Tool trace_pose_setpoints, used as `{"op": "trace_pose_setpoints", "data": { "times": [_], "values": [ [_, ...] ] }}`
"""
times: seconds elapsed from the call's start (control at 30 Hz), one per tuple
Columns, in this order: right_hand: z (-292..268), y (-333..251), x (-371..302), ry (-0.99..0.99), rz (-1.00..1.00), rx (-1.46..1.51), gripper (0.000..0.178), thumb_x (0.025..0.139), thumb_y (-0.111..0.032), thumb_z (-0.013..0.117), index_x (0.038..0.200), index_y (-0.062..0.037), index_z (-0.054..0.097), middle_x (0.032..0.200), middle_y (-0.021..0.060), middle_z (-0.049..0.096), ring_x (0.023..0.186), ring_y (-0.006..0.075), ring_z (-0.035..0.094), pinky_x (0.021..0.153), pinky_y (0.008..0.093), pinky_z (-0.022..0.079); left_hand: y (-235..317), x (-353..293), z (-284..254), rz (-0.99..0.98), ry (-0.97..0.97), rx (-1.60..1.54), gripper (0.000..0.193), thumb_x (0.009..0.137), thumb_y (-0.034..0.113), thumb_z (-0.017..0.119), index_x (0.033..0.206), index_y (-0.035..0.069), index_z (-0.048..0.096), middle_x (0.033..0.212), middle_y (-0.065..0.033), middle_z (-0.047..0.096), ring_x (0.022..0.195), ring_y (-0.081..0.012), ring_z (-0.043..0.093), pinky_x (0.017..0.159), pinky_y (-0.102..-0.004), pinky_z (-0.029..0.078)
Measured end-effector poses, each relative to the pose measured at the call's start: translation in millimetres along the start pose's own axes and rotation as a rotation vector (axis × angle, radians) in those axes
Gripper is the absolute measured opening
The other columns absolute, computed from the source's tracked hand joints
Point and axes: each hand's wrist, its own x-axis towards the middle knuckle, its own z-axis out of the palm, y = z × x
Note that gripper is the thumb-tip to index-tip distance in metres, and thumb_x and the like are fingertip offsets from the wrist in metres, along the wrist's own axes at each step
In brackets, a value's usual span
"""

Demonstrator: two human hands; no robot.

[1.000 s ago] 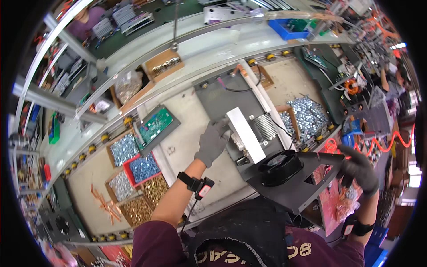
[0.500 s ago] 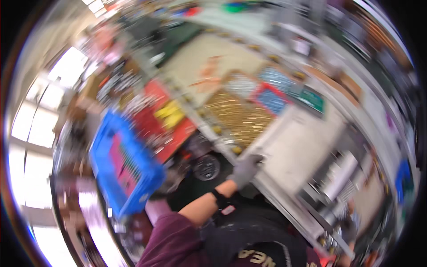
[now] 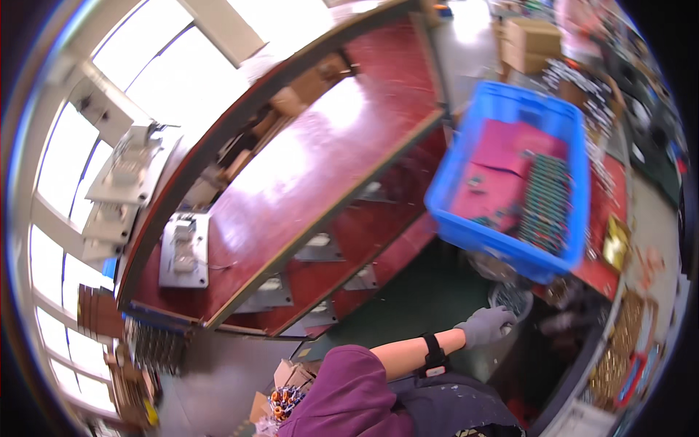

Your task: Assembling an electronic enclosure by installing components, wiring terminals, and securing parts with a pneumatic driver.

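A grey panel (image 3: 172,255) lies on the red shelf (image 3: 291,193) near windows (image 3: 186,69).

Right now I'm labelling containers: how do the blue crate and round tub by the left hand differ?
The blue crate has straight sides, the round tub a curved rim. The crate is vivid blue; the tub looks pale. The crate looks larger than the tub. Both are open-topped, holding parts.

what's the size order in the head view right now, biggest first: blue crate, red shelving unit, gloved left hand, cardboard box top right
1. Red shelving unit
2. Blue crate
3. Gloved left hand and cardboard box: too alike to rank, at differing distances
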Motion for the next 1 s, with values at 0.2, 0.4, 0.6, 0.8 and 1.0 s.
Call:
{"op": "trace_pose_setpoints", "data": {
  "times": [0.2,0.4,0.6,0.8,1.0],
  "values": [
    [43.8,-113.4,121.1,-0.113,-0.256,-0.124,0.020,0.085,-0.014,0.058,0.101,-0.0015,0.059,0.096,0.0091,0.059,0.088,0.0196,0.053,0.074,0.0324,0.042,-120.9,-101.1,-123.3,-0.321,0.465,-0.088,0.026,0.084,0.020,0.056,0.109,0.015,0.060,0.107,-0.0076,0.060,0.097,-0.0270,0.060,0.085,-0.0368,0.048],
    [73.4,-170.3,160.3,-0.206,-0.352,-0.197,0.024,0.085,-0.016,0.058,0.104,-0.0009,0.058,0.100,0.0112,0.059,0.092,0.0223,0.053,0.078,0.0334,0.042,-153.7,-195.8,-208.3,-0.367,0.905,-0.023,0.021,0.085,0.016,0.059,0.106,0.013,0.063,0.097,-0.0069,0.062,0.089,-0.0241,0.063,0.077,-0.0331,0.051],
    [108.0,-186.0,173.7,-0.198,-0.366,-0.184,0.028,0.086,-0.019,0.058,0.107,-0.0003,0.058,0.104,0.0133,0.059,0.096,0.0250,0.053,0.081,0.0345,0.042,-80.9,-313.4,-312.8,-0.196,1.674,0.807,0.028,0.076,0.014,0.067,0.103,0.009,0.062,0.096,-0.0095,0.063,0.090,-0.0279,0.060,0.076,-0.0366,0.048],
    [106.5,-186.4,164.3,-0.152,-0.362,-0.196,0.032,0.086,-0.021,0.058,0.110,0.0003,0.057,0.108,0.0154,0.059,0.100,0.0276,0.054,0.085,0.0356,0.042,-63.6,-518.7,-500.6,-0.037,2.018,-0.180,0.035,0.086,0.011,0.058,0.113,-0.009,0.047,0.108,-0.0218,0.057,0.098,-0.0316,0.059,0.088,-0.0402,0.049],
    [99.2,-177.4,154.8,-0.077,-0.331,-0.208,0.036,0.086,-0.024,0.058,0.112,0.0009,0.057,0.112,0.0175,0.059,0.105,0.0303,0.054,0.089,0.0367,0.042,-94.6,-524.7,-545.7,-0.111,1.893,-0.480,0.004,0.076,0.001,0.053,0.077,-0.001,0.057,0.073,-0.0127,0.059,0.067,-0.0233,0.062,0.062,-0.0375,0.055]
  ]
}}
